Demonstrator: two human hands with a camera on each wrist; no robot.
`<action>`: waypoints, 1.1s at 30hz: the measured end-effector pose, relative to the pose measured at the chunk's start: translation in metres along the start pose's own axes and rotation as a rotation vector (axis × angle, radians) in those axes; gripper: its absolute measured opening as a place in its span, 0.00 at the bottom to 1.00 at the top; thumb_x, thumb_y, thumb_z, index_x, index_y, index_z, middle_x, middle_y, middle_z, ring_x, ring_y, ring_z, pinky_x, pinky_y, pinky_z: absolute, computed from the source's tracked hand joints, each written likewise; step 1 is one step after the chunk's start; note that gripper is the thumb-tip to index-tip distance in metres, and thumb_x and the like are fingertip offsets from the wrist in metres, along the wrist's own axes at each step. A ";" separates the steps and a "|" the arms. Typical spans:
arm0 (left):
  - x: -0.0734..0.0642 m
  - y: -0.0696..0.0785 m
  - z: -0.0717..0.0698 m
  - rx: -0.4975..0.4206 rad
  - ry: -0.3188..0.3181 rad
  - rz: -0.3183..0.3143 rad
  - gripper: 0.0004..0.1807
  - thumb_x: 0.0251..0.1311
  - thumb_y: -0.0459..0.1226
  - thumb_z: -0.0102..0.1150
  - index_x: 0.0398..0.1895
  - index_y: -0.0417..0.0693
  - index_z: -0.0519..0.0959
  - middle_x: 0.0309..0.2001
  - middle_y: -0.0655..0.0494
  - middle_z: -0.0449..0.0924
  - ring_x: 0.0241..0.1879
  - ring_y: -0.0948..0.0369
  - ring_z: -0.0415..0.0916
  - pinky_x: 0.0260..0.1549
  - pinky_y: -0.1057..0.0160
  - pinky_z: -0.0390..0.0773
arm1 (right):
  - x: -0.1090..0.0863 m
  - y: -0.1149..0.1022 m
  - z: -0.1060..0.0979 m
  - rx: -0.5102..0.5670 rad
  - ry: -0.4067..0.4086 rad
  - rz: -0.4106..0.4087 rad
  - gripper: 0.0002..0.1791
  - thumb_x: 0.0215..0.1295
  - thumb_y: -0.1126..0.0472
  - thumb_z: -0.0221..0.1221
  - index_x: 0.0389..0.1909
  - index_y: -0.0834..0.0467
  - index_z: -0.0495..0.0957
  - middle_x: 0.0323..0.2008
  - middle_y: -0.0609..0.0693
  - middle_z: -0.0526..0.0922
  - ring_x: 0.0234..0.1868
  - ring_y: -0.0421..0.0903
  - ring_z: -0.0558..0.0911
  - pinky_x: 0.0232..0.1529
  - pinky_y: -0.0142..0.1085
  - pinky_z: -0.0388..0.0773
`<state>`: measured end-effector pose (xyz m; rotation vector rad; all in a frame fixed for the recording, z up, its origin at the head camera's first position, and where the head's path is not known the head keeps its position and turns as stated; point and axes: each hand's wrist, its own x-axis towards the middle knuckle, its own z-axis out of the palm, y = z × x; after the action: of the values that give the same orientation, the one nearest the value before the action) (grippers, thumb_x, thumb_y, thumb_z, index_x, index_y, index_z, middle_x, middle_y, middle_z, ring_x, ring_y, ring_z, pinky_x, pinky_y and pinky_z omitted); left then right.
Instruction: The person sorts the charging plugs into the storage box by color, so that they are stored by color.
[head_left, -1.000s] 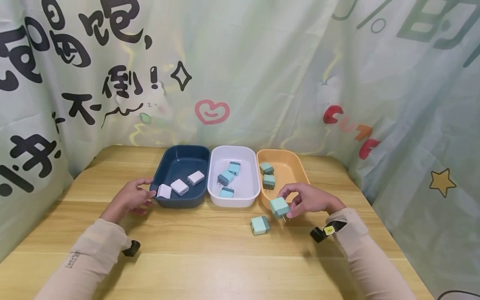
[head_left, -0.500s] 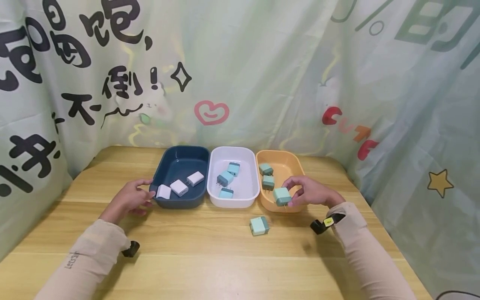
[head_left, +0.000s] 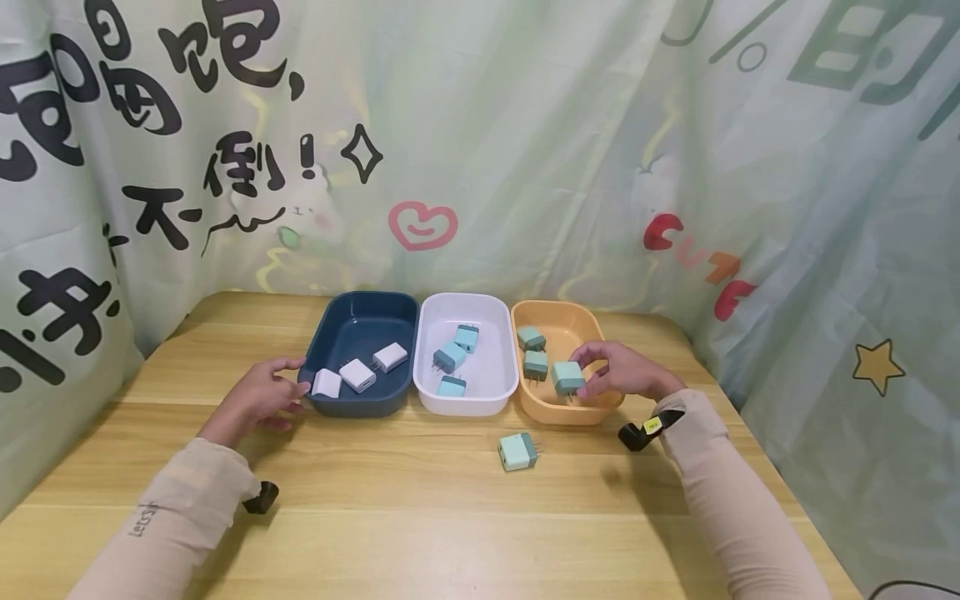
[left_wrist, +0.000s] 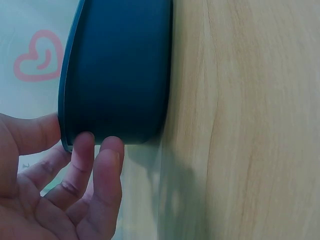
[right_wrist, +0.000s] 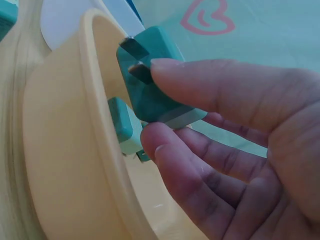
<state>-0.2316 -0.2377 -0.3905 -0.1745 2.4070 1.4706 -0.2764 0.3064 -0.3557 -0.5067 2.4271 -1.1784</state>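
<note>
My right hand [head_left: 621, 371] pinches a light green charger plug [head_left: 567, 377] between thumb and fingers. It holds the plug over the front right of the orange tray [head_left: 566, 319]; in the right wrist view two metal prongs [right_wrist: 135, 48] show on its darker end. Two similar green plugs [head_left: 535, 365] lie at that tray's left side. At the far left, my left hand [head_left: 261, 396] grips the front left corner of the dark blue tray [head_left: 363, 325], thumb on the rim and fingers against the outer wall [left_wrist: 120, 75]. Another green plug [head_left: 516, 452] lies on the table.
Between the other two trays stands a white tray [head_left: 495, 333] with three blue plugs [head_left: 450, 357] inside. Three white plugs [head_left: 357, 376] lie in the dark blue tray. A printed curtain [head_left: 525, 150] hangs behind the wooden table [head_left: 405, 517].
My right hand has carried the green plug back and slightly right, from the orange tray's front rim to over its inside. The left hand stays at the dark blue tray.
</note>
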 end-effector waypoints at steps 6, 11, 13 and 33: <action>0.001 -0.001 0.000 0.003 0.002 0.008 0.34 0.69 0.35 0.52 0.75 0.39 0.52 0.52 0.34 0.73 0.43 0.49 0.78 0.31 0.54 0.81 | 0.005 0.002 -0.005 -0.016 0.031 0.009 0.26 0.52 0.63 0.72 0.50 0.64 0.74 0.46 0.61 0.74 0.37 0.52 0.82 0.40 0.40 0.77; 0.001 0.000 0.001 0.006 0.007 -0.005 0.34 0.69 0.36 0.52 0.75 0.39 0.52 0.53 0.33 0.72 0.45 0.48 0.78 0.32 0.54 0.82 | 0.009 0.005 -0.008 -0.012 0.056 0.024 0.25 0.52 0.63 0.72 0.50 0.64 0.74 0.47 0.61 0.73 0.39 0.53 0.80 0.41 0.42 0.78; 0.001 0.001 0.001 0.011 0.010 -0.010 0.34 0.69 0.36 0.52 0.75 0.39 0.52 0.53 0.33 0.72 0.45 0.47 0.78 0.32 0.54 0.82 | 0.011 0.007 -0.009 -0.005 0.062 0.024 0.25 0.52 0.63 0.72 0.49 0.64 0.74 0.47 0.61 0.73 0.43 0.55 0.77 0.41 0.43 0.79; 0.001 -0.002 0.000 0.010 0.009 0.008 0.34 0.69 0.36 0.52 0.75 0.39 0.52 0.50 0.35 0.75 0.43 0.50 0.78 0.31 0.54 0.81 | 0.036 0.013 -0.017 0.023 0.070 0.063 0.27 0.54 0.67 0.70 0.53 0.68 0.70 0.48 0.65 0.72 0.45 0.54 0.77 0.41 0.40 0.80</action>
<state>-0.2318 -0.2384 -0.3922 -0.1701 2.4248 1.4637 -0.3178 0.3083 -0.3632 -0.3851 2.4667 -1.2151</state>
